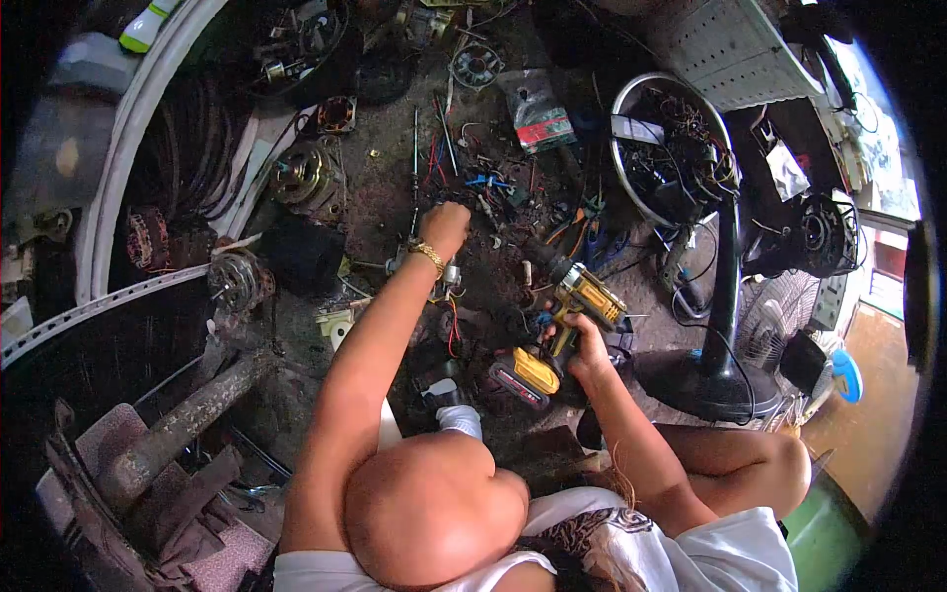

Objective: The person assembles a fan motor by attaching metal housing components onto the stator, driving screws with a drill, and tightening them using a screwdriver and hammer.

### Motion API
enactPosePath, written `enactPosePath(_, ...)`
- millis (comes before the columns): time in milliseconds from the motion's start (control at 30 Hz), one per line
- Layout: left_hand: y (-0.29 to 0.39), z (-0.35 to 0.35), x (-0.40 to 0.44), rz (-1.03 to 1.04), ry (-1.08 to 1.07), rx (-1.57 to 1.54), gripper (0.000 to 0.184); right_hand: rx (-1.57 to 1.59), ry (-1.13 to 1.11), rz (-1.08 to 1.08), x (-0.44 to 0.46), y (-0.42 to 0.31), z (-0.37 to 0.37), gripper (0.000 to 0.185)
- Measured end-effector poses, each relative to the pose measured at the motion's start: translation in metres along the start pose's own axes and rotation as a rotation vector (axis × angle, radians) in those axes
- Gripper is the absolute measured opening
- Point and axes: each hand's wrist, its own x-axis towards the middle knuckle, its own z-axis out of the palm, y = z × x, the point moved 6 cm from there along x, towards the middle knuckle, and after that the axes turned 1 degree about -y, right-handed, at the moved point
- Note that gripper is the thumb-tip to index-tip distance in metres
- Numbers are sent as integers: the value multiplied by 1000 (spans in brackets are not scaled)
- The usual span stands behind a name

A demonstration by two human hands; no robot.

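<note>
A yellow and black cordless drill [589, 299] with a battery pack [525, 377] at its base is in my right hand [585, 345], fingers wrapped round the grip. Its chuck points up and to the left. My left hand [446, 229], wearing a gold bracelet [428, 259] at the wrist, is closed over the cluttered floor; whatever its fingers hold is hidden. Just below it lies a small motor part [451, 279] with wires. Blue plastic pieces [490, 183] and loose scraps lie beyond the left hand. Pliers [592, 235] rest above the drill.
A metal basin [617, 148] full of wires stands at the upper right, near a black fan stand [725, 296]. A plastic bag [538, 109] lies at the back. Motor parts [237, 281] and a rusty pipe [187, 424] are on the left.
</note>
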Motion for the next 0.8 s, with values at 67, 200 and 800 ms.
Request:
enactPosePath(67, -12, -5, -1, 22, 6, -184, 18, -3, -12, 16, 1, 2, -4, 37)
enactPosePath(200, -27, -17, -25, -265, -41, -1125, 19, -53, 24, 91, 2, 14, -17, 38)
enactPosePath(800, -17, 41, -210, -610, 330, -2214, 11, -183, -2, 119, -9, 37, 2, 40)
